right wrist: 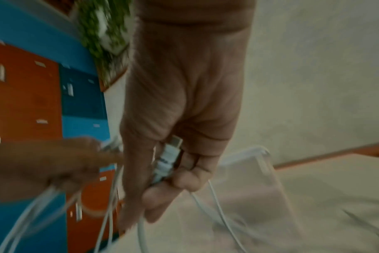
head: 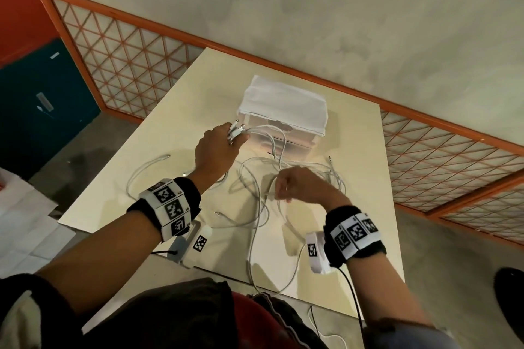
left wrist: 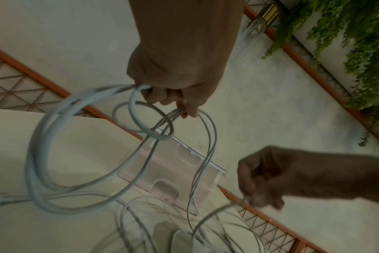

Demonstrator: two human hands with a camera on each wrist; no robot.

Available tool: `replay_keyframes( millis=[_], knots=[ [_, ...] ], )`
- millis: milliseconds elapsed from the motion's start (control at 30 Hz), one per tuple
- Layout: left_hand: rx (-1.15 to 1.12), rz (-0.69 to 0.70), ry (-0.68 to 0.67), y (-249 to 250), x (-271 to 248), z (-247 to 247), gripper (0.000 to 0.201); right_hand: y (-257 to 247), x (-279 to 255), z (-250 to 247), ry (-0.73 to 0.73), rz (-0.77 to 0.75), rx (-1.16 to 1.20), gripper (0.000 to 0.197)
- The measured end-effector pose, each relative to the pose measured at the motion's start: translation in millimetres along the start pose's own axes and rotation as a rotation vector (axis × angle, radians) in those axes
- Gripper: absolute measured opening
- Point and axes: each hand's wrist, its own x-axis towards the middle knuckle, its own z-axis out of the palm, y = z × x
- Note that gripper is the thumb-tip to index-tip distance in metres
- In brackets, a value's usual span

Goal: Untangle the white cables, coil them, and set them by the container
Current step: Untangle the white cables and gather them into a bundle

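Several white cables [head: 256,207] lie tangled on the cream table [head: 360,207] in front of a clear plastic container [head: 283,136] with a white top. My left hand [head: 236,136] is raised beside the container's near left corner and grips a bunch of cable plug ends; in the left wrist view its fingers [left wrist: 169,97] curl round several strands that hang in loops [left wrist: 43,154]. My right hand [head: 279,193] hovers over the tangle and pinches a cable; the right wrist view shows a white plug [right wrist: 169,160] held in its curled fingers [right wrist: 184,181].
One cable [head: 141,173] trails toward the table's left edge, and another loop [head: 283,278] hangs over the near edge. An orange lattice railing [head: 127,65] runs behind the table, with blue and orange lockers [head: 42,99] at far left. Papers [head: 22,221] lie at the left.
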Motion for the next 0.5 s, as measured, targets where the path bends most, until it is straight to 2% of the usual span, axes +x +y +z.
replay_keyframes(
  millis=[100, 200, 300, 400, 500],
  knots=[
    [-0.022, -0.017, -0.014, 7.1, -0.5, 0.0, 0.039, -41.1, -14.6, -30.4, -0.006, -0.082, 0.098, 0.007],
    [-0.065, -0.018, -0.060, 16.0, -2.0, -4.8, 0.035, -77.3, -37.6, -52.3, -0.108, -0.226, 0.241, 0.007],
    [-0.154, 0.000, -0.123, 17.7, -1.7, -7.0, 0.035, -95.3, -50.0, -63.9, -0.132, -0.353, 0.403, 0.009],
    [-0.430, 0.080, -0.281, 25.7, -5.7, -12.9, 0.014, -96.0, -44.1, -61.4, -0.033, -0.367, 0.467, 0.012],
    [-0.668, 0.082, -0.417, 35.4, -12.0, -18.9, 0.016, -90.3, -30.9, -49.8, 0.188, -0.280, 0.584, 0.021]
  ],
)
